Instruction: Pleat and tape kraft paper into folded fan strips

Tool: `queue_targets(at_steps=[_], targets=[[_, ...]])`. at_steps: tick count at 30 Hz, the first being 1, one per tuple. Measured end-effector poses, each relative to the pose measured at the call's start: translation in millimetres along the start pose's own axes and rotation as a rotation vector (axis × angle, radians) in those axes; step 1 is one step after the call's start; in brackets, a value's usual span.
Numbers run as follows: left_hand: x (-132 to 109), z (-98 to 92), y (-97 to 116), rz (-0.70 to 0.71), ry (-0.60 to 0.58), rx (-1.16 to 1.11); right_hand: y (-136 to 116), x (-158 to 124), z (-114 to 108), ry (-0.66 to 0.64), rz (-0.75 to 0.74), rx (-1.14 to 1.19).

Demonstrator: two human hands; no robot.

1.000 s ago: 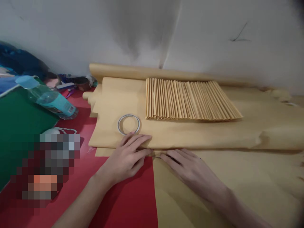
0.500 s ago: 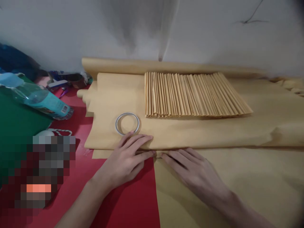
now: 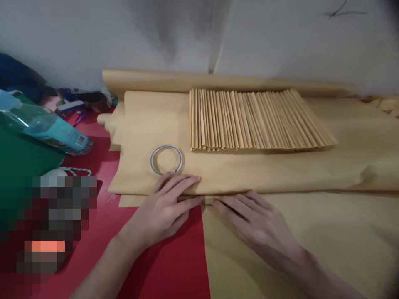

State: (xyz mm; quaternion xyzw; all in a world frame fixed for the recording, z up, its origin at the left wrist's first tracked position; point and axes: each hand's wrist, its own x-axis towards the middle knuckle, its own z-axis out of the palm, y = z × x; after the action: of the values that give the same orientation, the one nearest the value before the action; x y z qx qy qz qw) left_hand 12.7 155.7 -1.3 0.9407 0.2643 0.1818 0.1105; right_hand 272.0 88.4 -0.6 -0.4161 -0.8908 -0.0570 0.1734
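My left hand (image 3: 170,205) lies across the front edge of a folded brown kraft paper sheet (image 3: 149,182), its fingers stretched out and spread. The fingers of my right hand (image 3: 254,216) are extended along the same edge, over a lower kraft sheet (image 3: 296,232); its thumb is hidden. Only a small gap separates the index fingertips of both hands. Just beyond my left fingertips, a thin grey roll of tape (image 3: 151,162) rests flat on the paper. Behind the hands is a pleated stack of folded kraft paper (image 3: 249,120).
A rolled length of kraft paper (image 3: 149,79) runs along the wall. On the left, a plastic bottle (image 3: 59,128) lies tilted by a green surface (image 3: 25,162). A pixelated patch covers something in front of it. Red covering (image 3: 168,265) shows below my left hand.
Both hands keep nearly the same place on the paper edge. The view has shifted slightly, so the background sits a little higher.
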Motion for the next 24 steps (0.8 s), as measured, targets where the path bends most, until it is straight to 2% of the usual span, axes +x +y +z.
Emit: queue_targets(at_steps=[7,11,16,24], targets=[[1,-2.3,3,-0.026,0.001,-0.012,3,-2,3,-0.03,-0.005,0.026],[5,0.1,12,-0.111,0.011,-0.023,3,-2,2,-0.036,-0.005,0.04],[8,10.9,26,-0.214,0.081,0.003,3,-1,2,-0.026,0.004,0.045],[10,11.8,30,-0.235,0.118,0.009,0,6,-8,-0.064,-0.005,0.017]])
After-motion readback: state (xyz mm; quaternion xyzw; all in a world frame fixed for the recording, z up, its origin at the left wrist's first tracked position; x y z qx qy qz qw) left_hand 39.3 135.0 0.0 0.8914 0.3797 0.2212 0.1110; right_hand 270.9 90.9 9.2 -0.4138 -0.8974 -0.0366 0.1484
